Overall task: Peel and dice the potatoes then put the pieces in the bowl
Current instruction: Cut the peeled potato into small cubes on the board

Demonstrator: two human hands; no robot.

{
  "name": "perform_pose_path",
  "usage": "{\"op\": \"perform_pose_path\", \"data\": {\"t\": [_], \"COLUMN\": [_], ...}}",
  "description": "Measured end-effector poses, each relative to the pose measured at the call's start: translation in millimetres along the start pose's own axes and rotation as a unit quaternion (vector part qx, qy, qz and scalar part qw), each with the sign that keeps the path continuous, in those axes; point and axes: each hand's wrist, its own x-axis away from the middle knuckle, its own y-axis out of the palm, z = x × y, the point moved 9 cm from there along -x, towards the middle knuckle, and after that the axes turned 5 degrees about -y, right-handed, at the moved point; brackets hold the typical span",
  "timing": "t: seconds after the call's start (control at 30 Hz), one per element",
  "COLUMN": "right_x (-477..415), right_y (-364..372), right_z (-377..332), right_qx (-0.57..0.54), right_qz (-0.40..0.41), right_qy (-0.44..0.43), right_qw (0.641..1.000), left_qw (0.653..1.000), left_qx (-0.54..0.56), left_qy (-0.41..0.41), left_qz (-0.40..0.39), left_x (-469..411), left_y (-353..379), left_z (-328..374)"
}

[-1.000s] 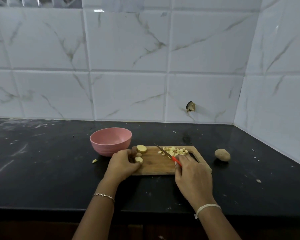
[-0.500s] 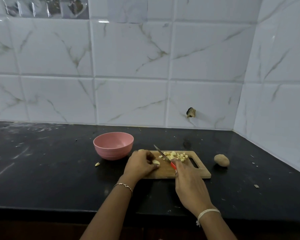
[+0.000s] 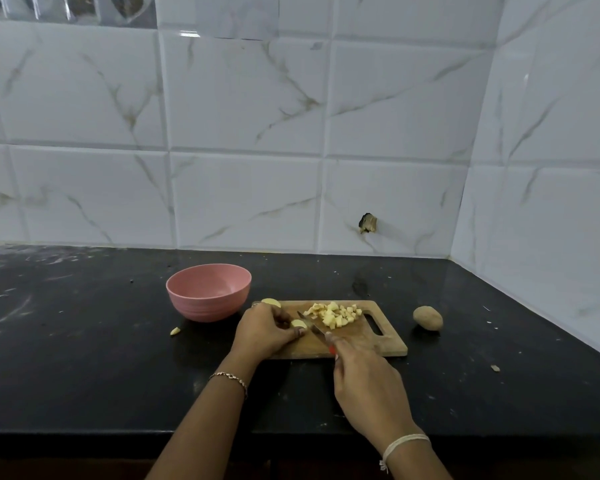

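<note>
Wooden cutting board on a black counter. Toward the board's left end, the left hand holds a peeled potato piece. The right hand grips a red-handled knife, its blade just beside that piece. Diced potato lies near the board's handle slot. A pink bowl stands left of the board and an unpeeled potato lies to its right.

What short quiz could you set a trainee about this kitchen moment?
1. True or false: no potato pieces show inside the pink bowl.
2. Where does the unpeeled potato lie relative to the cutting board? A) on it; B) to its right, on the counter; C) to its left.
3. Fill in: the left hand holds a potato piece while the right hand grips a red-handled ____.

Key: 1 true; 2 B; 3 knife.
</note>
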Motion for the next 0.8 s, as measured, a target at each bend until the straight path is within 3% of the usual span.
{"op": "perform_pose_path", "data": {"t": [0.8], "right_x": [-29], "right_y": [16], "right_z": [-19], "right_qx": [0.075], "right_qz": [-0.082], "right_qy": [-0.040], "right_qw": [0.993], "left_qw": [0.999], "left_qx": [0.028], "left_qy": [-0.005], "left_qz": [-0.022], "left_x": [0], "left_y": [2], "left_z": [-1]}}
